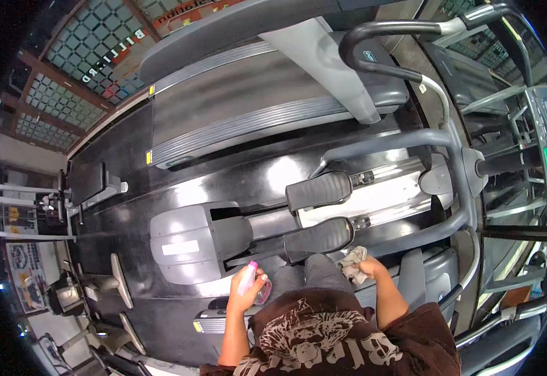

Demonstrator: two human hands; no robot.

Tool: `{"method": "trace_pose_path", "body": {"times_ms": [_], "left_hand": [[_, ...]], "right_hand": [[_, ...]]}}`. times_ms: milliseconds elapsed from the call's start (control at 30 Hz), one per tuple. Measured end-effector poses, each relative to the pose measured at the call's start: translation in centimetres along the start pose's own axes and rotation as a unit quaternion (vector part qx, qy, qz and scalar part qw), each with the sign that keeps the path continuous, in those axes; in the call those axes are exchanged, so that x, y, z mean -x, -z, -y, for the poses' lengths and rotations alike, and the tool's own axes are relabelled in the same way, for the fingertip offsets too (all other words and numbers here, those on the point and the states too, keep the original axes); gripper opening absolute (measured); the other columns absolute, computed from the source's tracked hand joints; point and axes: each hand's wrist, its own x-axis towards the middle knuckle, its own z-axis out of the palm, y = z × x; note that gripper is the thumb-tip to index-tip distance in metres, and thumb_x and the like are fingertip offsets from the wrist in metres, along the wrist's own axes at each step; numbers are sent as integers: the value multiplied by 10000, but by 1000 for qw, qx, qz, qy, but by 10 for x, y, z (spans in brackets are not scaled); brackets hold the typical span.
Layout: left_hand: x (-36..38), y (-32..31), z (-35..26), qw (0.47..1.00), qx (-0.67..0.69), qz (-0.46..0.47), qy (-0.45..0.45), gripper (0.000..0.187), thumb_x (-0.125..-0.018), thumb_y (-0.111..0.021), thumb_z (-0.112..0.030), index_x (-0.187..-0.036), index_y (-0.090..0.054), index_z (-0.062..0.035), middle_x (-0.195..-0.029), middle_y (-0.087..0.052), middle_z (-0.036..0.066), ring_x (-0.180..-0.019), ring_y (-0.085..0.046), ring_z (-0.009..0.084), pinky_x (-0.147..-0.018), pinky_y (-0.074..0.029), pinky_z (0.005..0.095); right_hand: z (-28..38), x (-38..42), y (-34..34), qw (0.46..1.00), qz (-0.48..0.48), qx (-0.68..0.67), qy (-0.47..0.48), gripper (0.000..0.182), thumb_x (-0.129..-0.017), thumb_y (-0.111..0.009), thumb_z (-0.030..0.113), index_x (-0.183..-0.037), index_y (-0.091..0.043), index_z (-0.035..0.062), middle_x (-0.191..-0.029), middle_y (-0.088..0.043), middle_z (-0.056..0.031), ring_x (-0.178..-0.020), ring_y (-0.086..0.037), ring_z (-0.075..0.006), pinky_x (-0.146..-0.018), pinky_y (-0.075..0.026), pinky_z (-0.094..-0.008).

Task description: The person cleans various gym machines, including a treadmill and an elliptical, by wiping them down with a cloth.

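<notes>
My left hand is wrapped round a small spray bottle with a pink and whitish top; part of its clear, pink-tinged body shows beside the fingers. Bunched in my right hand is a pale, crumpled cloth, right by the grey side arm of an elliptical trainer. The trainer stretches across in front of me. Its near pedal is just beyond my knees, and the far pedal lies parallel to it. To the left is the machine's rounded grey housing, with a white label on it.
Beyond the trainer stands a treadmill with ribbed side rails. Upright bars and a handlebar rise at the right. A weight bench and other gym machines stand to the left on the shiny black floor.
</notes>
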Motion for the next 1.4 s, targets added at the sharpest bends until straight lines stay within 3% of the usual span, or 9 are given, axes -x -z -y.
{"method": "trace_pose_path", "body": {"times_ms": [200,333,467,700,867,1067,1100,1200,1400], "left_hand": [[-3,25,29,998,30,-43,45,205,-894,-748,-171,-992,-658,-15,-886,-676,44,-820,-622,126,-763,-513,304],[-18,30,62,995,-69,-57,-49,261,-933,-708,-253,-1054,-667,-26,-894,-684,103,-857,-654,192,-804,-516,332],[-28,31,76,998,-59,-25,26,292,-938,-701,-258,-1094,-648,-17,-942,-698,124,-888,-668,211,-822,-515,339],[-45,16,107,999,29,16,24,301,-878,-773,-190,-1070,-633,-5,-879,-633,39,-800,-590,121,-735,-501,294],[-58,-8,170,977,199,14,81,345,-885,-735,-67,-1191,-581,-24,-964,-650,56,-890,-650,142,-789,-541,302],[-88,-25,196,983,129,29,126,410,-924,-684,-44,-1301,-532,4,-1124,-667,91,-989,-653,169,-906,-528,330],[-97,-32,193,984,141,-6,112,305,-892,-730,-184,-1144,-623,-48,-931,-676,74,-815,-631,153,-747,-525,320],[-120,-48,215,992,92,-53,65,267,-880,-737,-183,-1066,-629,-24,-919,-676,103,-808,-643,189,-732,-520,342],[-170,-81,226,994,-45,-87,41,261,-878,-764,-180,-1002,-629,5,-820,-622,86,-764,-621,200,-690,-499,352]], "right_hand": [[19,21,-41,990,-43,136,-6,366,-885,-629,-26,-1247,-634,24,-1058,-719,-87,-937,-696,-214,-742,-574,-364],[54,60,-64,975,-90,200,36,351,-793,-786,41,-1133,-700,30,-1015,-739,-68,-851,-681,-143,-699,-543,-301],[51,40,-48,912,-143,372,-97,370,-677,-810,99,-1026,-737,3,-953,-746,-114,-846,-694,-172,-725,-549,-345],[3,-9,-33,878,-102,460,84,347,-715,-725,171,-1037,-718,43,-1014,-732,-189,-944,-697,-354,-828,-538,-391],[11,-9,-50,912,-95,380,125,360,-719,-730,115,-1072,-687,61,-1035,-726,-139,-967,-693,-288,-872,-530,-362],[-8,-35,-42,924,-95,344,135,505,-764,-811,215,-1201,-602,73,-1117,-696,-97,-1020,-669,-253,-923,-512,-356],[-15,-46,-37,929,-75,334,138,575,-763,-836,261,-1246,-582,81,-1150,-685,-96,-1044,-664,-262,-940,-506,-359],[-42,-89,-16,953,-4,284,105,668,-732,-881,258,-1281,-545,78,-1180,-666,-73,-1097,-638,-242,-958,-490,-348],[-13,-118,-15,952,-37,296,-72,700,-918,-654,440,-1468,-396,91,-1322,-603,-155,-1157,-601,-277,-966,-482,-376]]}}
